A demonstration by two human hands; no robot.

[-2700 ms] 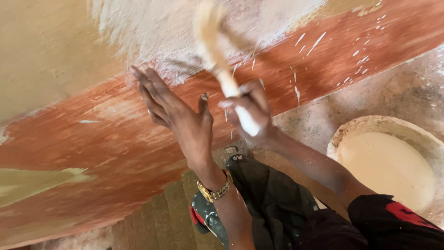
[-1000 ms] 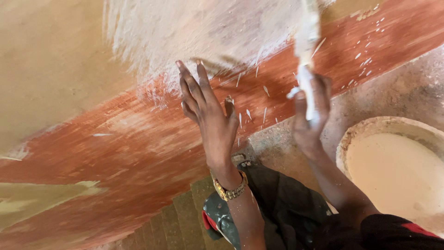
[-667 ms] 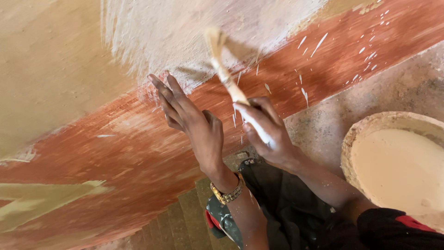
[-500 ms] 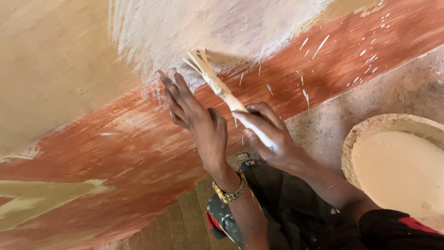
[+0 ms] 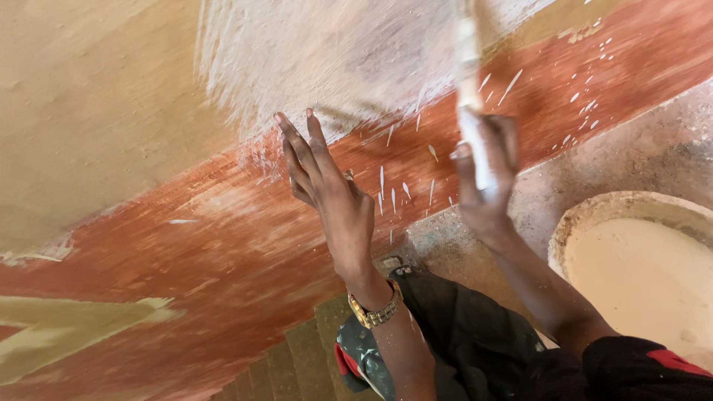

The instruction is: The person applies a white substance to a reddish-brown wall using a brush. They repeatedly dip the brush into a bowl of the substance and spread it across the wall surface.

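Left hand: the left hand (image 5: pixel 327 189) lies flat and released, fingers (image 5: pixel 297 148) stretched together, pressed against the wall (image 5: pixel 96 111) at the lower edge of the fresh pale patch (image 5: pixel 334 59); a gold-coloured wristwatch (image 5: pixel 375 312) circles the wrist.
Right hand: the right hand (image 5: pixel 486 178) is clenched around the handle of a brush (image 5: pixel 469 96), blurred by motion.
Brush: upright, its upper end against the pale patch, right of the left hand and apart from it.
Wall: tan above, a reddish-brown band (image 5: pixel 186 252) below; white flecks of paint dot the band between and beside the hands.
Bucket: a round bucket (image 5: pixel 594 212) of cream paint stands on the grey floor (image 5: pixel 631 148) at lower right, near the right forearm.
Clothing: dark trousers (image 5: pixel 468 341) and a black sleeve (image 5: pixel 639 371) with a red mark at the bottom.
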